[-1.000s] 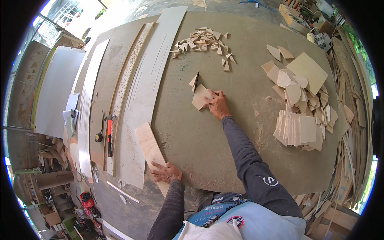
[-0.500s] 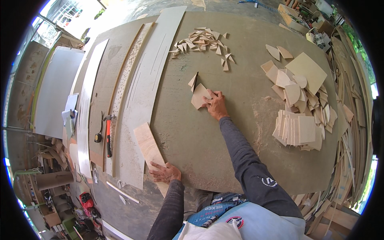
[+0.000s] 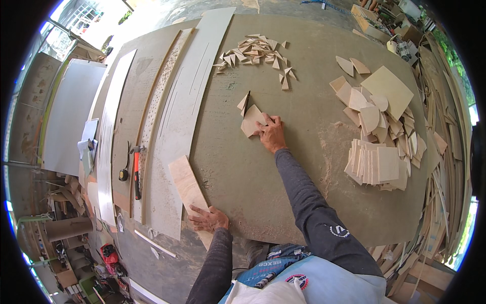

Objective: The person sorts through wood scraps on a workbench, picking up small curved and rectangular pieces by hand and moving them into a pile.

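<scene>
— Now, where is the right hand (image 3: pixel 272 134)?

— Stretched far out over the grey worktop (image 3: pixel 283 192), lying on a small cluster of pale wood offcuts (image 3: pixel 251 120). The fingers are spread and pressed flat on the top piece; nothing is pinched between them, so the grip is apart, resting rather than clamped.

— And the offcuts themselves?

— They lie near the middle of the worktop, overlapping, with one thin triangular piece (image 3: pixel 244 103) just beyond them. It seems to stand on edge, though the view is too small to be sure.

— The left hand (image 3: pixel 209 220)?

— At the near edge of the worktop, palm down on the near end of a narrow plywood strip (image 3: pixel 186 186). Its fingers are splayed flat on the wood, open, not curled around it.

— What else lies about?

— A scatter of small wedges (image 3: pixel 255 50) at the far side, a stack of square wood tiles (image 3: pixel 377 164) to the right with rounded pieces (image 3: pixel 369 114) and a larger square panel (image 3: pixel 387 91) beyond it. To the left, long pale boards (image 3: pixel 185 111) run lengthwise, and a hammer with an orange handle (image 3: pixel 136 172) rests beside a tape measure (image 3: pixel 123 175).
</scene>
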A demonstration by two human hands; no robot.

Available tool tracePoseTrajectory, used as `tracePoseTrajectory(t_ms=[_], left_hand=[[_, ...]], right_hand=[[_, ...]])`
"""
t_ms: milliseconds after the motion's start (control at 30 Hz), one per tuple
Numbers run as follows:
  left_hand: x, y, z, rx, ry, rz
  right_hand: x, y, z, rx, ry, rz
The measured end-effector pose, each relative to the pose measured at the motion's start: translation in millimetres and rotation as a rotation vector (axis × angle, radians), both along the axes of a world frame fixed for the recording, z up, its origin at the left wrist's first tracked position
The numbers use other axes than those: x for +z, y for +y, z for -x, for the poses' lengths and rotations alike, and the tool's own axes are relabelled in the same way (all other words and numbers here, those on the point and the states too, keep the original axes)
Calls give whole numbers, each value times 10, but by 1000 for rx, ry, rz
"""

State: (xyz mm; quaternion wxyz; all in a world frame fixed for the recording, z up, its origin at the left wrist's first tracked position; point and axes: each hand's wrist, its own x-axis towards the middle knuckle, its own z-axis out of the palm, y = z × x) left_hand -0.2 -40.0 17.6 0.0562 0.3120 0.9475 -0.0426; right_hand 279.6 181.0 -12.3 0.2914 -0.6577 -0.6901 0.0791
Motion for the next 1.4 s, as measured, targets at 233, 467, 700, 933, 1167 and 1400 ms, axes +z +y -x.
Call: tracePoseTrajectory(t_ms=[233, 467, 700, 933, 1167, 1400], left_hand=[[-20, -5, 15, -6, 2, -11], [-1, -4, 14, -9, 0, -9], [-6, -5, 14, -3, -11, -1], [25, 1, 4, 3, -15, 25], [71, 22, -21, 8, -21, 52], [58, 18, -25, -4, 6, 46]], right_hand=[[-25, 2, 39, -31, 4, 0], [-12, -4, 68, -42, 12, 41], [-17, 8, 72, -46, 14, 55], [33, 12, 100, -62, 7, 70], [44, 12, 121, -91, 8, 48], [118, 9, 148, -123, 27, 63]])
